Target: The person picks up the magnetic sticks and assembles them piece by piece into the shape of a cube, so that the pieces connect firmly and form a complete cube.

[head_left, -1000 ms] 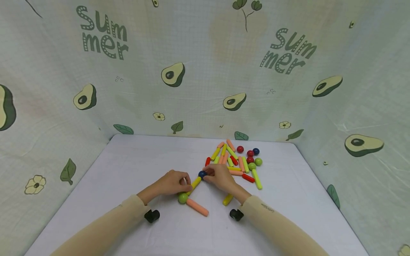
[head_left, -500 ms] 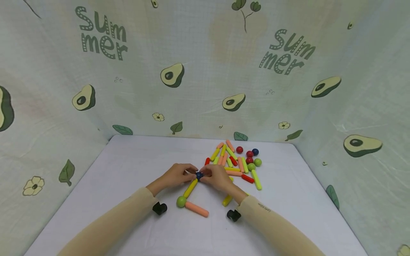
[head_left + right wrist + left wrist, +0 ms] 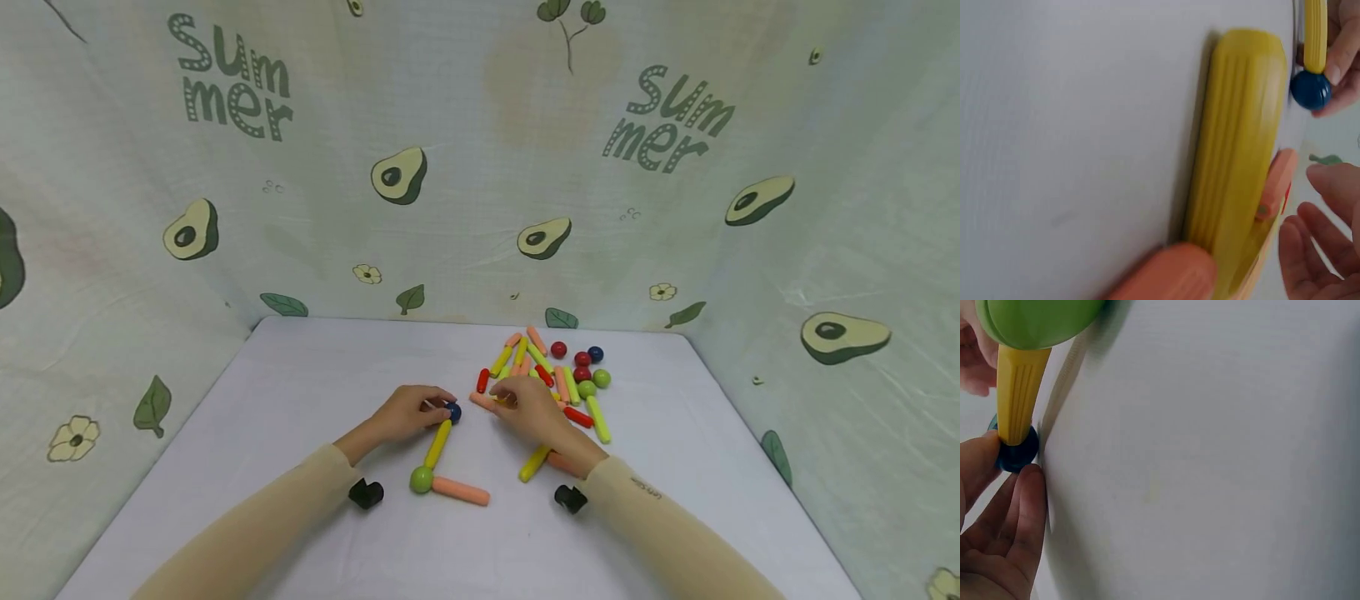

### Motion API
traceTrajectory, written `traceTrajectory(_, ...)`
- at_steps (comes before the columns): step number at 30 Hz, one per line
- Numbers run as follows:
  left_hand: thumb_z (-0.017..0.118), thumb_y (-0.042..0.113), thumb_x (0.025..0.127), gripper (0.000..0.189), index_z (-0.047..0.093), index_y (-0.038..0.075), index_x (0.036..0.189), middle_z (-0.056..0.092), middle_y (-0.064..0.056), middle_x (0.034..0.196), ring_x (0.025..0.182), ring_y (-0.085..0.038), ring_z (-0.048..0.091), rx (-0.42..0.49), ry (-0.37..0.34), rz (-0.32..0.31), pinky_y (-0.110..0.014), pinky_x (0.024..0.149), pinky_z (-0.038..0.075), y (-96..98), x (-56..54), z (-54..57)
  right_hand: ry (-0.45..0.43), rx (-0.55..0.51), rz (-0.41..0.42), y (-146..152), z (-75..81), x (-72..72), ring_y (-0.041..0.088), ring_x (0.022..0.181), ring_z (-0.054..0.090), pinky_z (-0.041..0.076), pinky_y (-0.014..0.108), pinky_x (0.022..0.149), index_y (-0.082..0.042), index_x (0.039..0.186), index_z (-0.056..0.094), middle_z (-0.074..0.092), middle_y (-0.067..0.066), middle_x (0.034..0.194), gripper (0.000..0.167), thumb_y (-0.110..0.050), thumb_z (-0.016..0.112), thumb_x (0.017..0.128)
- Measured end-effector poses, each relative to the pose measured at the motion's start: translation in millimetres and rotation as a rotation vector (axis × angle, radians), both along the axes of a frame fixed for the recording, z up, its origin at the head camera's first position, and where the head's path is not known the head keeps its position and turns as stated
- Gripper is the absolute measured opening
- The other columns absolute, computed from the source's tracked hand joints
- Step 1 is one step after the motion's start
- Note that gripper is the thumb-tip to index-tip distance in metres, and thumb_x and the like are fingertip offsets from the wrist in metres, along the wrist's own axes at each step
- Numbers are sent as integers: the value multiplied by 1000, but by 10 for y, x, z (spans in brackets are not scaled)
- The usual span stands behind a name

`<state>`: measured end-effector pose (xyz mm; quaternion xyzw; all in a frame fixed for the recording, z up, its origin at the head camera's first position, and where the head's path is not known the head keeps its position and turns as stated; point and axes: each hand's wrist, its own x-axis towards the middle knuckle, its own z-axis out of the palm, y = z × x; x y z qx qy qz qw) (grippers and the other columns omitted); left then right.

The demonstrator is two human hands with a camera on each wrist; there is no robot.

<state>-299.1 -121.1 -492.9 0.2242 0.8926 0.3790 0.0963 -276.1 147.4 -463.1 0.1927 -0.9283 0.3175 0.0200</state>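
My left hand [image 3: 405, 412] pinches a dark blue ball [image 3: 453, 412] between thumb and fingers. That ball sits at the end of a yellow rod [image 3: 1017, 394], whose other end meets a green ball [image 3: 422, 479]. A salmon-coloured rod [image 3: 461, 491] runs rightward from the green ball along the table. My right hand [image 3: 534, 412] hovers at the near side of the pile, thumb and fingers apart with nothing between them in the right wrist view. Just beyond its fingertips lies another salmon rod [image 3: 482, 402]. Part of the pile is hidden behind this hand.
Several loose yellow, salmon, red and lime rods are heaped at the back right. Red balls [image 3: 558, 350], a blue ball [image 3: 596, 354] and green balls [image 3: 602, 378] lie beside them. A yellow rod [image 3: 534, 463] rests near my right wrist. Printed cloth [image 3: 465, 167] hangs behind the table.
My left hand has moved from the yellow rod up to the blue ball. My right hand has let go of the ball and shifted right. The joined pieces have swung slightly left.
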Motion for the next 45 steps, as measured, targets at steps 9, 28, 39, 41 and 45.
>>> traceTrajectory(9,75,25,101,23,75,19,124,73,3,111,92,-12,63,-9,23,39,-31,84,58,-49,82,-25,37,174,29,30,-69,-36,16,92,62,57,31,84,-7,115,81,73,3,104,22,-17,83,95)
traceTrajectory(28,76,24,101,22,76,20,122,74,3,112,95,-12,65,4,33,79,-36,91,59,-71,134,-8,68,171,77,21,-27,32,16,92,68,60,29,83,-6,113,83,77,4,102,19,-9,83,94)
traceTrajectory(39,76,25,101,23,76,20,123,75,4,112,94,-12,65,-6,22,69,-36,91,58,-95,107,-3,59,136,155,17,10,22,12,93,66,58,29,85,-12,112,83,78,0,105,18,-11,82,95)
traceTrajectory(41,76,25,101,23,76,20,123,75,5,111,94,-11,65,-5,18,64,-35,90,58,-97,106,-1,71,134,171,0,19,20,13,92,66,58,29,84,-12,113,83,79,0,105,18,-11,81,95)
traceTrajectory(45,76,26,101,24,75,20,124,75,5,111,93,-11,65,-7,14,51,-32,88,58,-104,99,4,102,141,198,-30,28,19,14,87,64,57,28,80,-10,112,83,79,1,102,18,-10,81,95)
